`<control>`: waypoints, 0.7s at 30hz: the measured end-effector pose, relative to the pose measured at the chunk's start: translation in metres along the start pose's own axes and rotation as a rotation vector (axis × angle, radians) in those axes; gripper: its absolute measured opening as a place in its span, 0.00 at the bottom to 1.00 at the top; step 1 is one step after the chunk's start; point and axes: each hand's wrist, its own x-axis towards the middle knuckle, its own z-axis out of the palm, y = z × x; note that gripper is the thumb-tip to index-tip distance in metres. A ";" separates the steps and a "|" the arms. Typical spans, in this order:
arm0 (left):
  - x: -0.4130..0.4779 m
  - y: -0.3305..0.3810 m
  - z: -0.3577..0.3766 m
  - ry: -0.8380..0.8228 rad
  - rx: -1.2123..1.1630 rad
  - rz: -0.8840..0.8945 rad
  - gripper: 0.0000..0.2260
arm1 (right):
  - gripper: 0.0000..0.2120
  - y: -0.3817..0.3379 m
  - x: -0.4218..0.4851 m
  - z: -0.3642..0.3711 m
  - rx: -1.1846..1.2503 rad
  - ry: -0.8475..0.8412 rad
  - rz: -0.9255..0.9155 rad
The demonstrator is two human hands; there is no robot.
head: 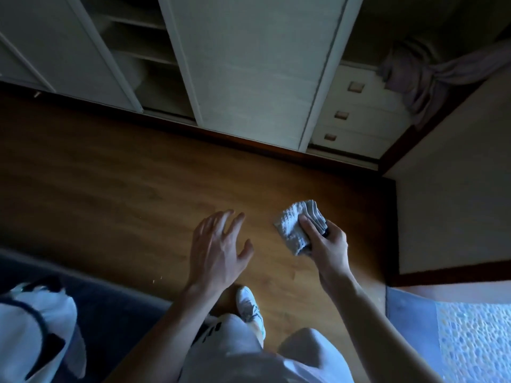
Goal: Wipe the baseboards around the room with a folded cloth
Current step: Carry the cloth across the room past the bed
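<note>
— Over wood floor (pixel 110 175), mid-frame: right hand (pixel 329 244)?
— Clenched on folded cloth (pixel 298 226); thumb on top, layered edges fanned past fingers. Held in air, apart from floor.
— Left hand (pixel 218 247)?
— Released, fingers spread, palm down, grasping nothing; just left of cloth, not touching.
— Baseboard (pixel 423 277)?
— Dark wood strip along foot of right wall, near cloth, apart from it.
— Far side?
— Closet with pale sliding doors (pixel 254 67), shelves (pixel 138 37) left, drawers (pixel 356 114) right, purple fabric (pixel 420 76) draped above corner.
— Below?
— White shoe (pixel 250 308), pale trousers, dark rug (pixel 105 305) lower left, pebbled mat (pixel 470 341) lower right.
</note>
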 end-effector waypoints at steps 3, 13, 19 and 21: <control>0.039 -0.020 -0.001 -0.021 0.013 -0.031 0.25 | 0.14 -0.014 0.039 0.031 -0.011 -0.033 0.010; 0.127 -0.082 -0.002 -0.007 -0.052 -0.185 0.24 | 0.15 -0.048 0.134 0.133 -0.062 -0.182 0.081; 0.193 -0.125 0.005 0.029 -0.026 -0.358 0.25 | 0.16 -0.078 0.214 0.209 -0.140 -0.342 0.083; 0.221 -0.143 0.009 0.079 -0.020 -0.381 0.25 | 0.15 -0.089 0.245 0.237 -0.162 -0.395 0.077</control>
